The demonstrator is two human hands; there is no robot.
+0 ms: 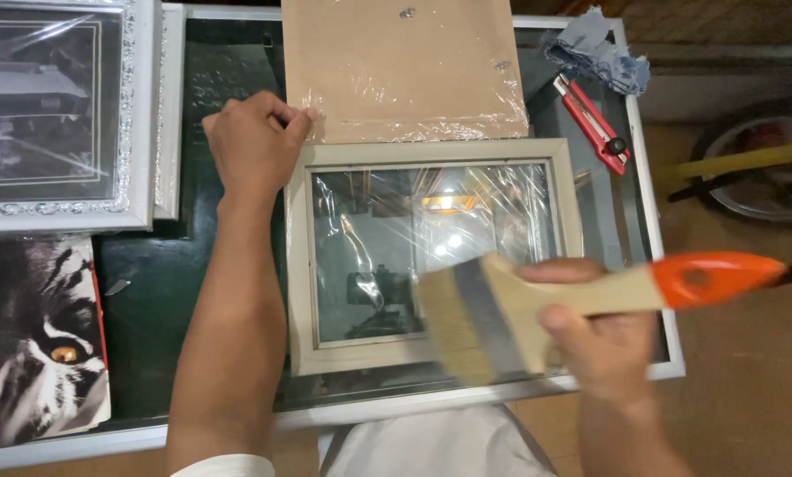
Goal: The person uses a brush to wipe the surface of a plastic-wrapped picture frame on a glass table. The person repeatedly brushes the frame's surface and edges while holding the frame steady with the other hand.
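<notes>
Two bare hands are working over a glass-topped table (656, 265): the right hand (594, 340) is gripping a wide paintbrush (537, 309) above a cream picture frame (431, 256), while the left hand (254, 146), fingers curled, is pressing its top corner. Plastic film is still covering the glass, and the brown backing board (400, 66) is lying detached beyond it.

A metal-edged glass table (656, 265) stands on a brown floor (749, 389) under warm light.

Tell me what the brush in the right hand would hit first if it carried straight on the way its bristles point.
Most likely the glass of the beige picture frame. The right hand holds the paintbrush with bristles aimed left over the frame's lower right corner; further along lies the left forearm. Height above the glass is unclear.
</notes>
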